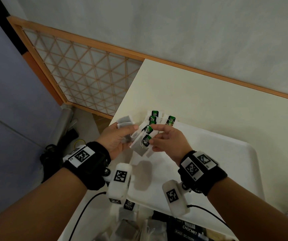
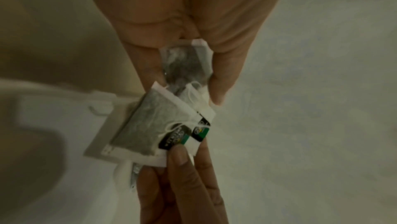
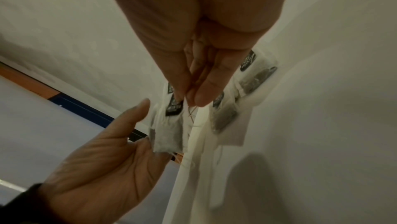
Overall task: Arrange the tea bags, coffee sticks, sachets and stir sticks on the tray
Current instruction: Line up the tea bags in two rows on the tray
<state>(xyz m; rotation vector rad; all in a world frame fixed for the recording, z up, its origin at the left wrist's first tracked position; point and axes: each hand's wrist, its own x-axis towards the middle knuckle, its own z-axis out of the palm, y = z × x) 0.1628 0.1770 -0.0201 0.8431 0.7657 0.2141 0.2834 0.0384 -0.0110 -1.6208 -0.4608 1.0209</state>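
Tea bags (image 1: 144, 143), flat papery pouches with green tags, between left hand (image 1: 120, 139) and right hand (image 1: 170, 142)

I see a cream table (image 1: 209, 105) against a pale wall (image 1: 157, 28), beside a wooden lattice screen (image 1: 87, 80).

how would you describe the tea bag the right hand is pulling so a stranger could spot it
Start at the white tray; above its near left corner the two hands meet. The tea bag hangs between them, its green tag pinched by the right hand, unlike the bags lying flat.
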